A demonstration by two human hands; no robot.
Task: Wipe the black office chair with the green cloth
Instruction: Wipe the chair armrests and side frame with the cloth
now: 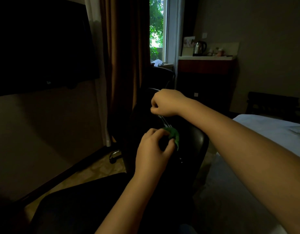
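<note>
While the left hand (152,149) has its grip closed around the crumpled green cloth (173,136), pressed on the black leather office chair (196,142), the right hand (166,103), fisted, steadies the chair; wiping seems underway, most surface remaining.

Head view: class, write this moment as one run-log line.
left hand: presses green cloth on black chair | right hand: fist above chair | wiping underway

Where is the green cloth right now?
In the head view, the crumpled green cloth sits low of centre, pinched in the left hand against the black office chair, just below the closed right hand.
</note>
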